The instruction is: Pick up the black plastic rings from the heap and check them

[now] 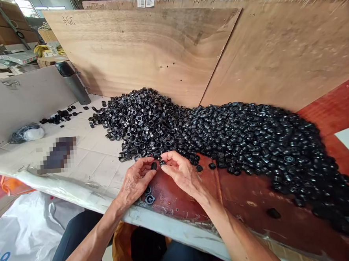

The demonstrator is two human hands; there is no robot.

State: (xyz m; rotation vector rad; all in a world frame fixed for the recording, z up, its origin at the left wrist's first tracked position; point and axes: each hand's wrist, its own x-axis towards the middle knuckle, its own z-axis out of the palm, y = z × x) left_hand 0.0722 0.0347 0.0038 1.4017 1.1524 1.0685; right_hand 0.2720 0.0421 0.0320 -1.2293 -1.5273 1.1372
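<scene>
Near the table's front, my left hand (pixel 138 178) pinches a small black plastic cap (pixel 153 165) between thumb and fingers. Close beside it, my right hand (pixel 179 171) grips another small black plastic part (pixel 162 162), mostly covered by the fingertips. The two parts are a short way apart. Below my left hand, a round black cap (pixel 149 199) lies face up near the edge, with another partly hidden behind the wrist. Beyond my hands spreads a large heap of black plastic rings (pixel 141 120), which merges on the right into a heap of black caps (pixel 252 137).
Plywood boards (pixel 157 49) stand along the back. A dark bottle (pixel 74 83) leans at the back left, near scattered black pieces (pixel 58 116) and a plastic bag (pixel 27 133). A blurred-out flat object (pixel 58 155) lies on the left. An orange-yellow bag (pixel 121 248) hangs below the front edge.
</scene>
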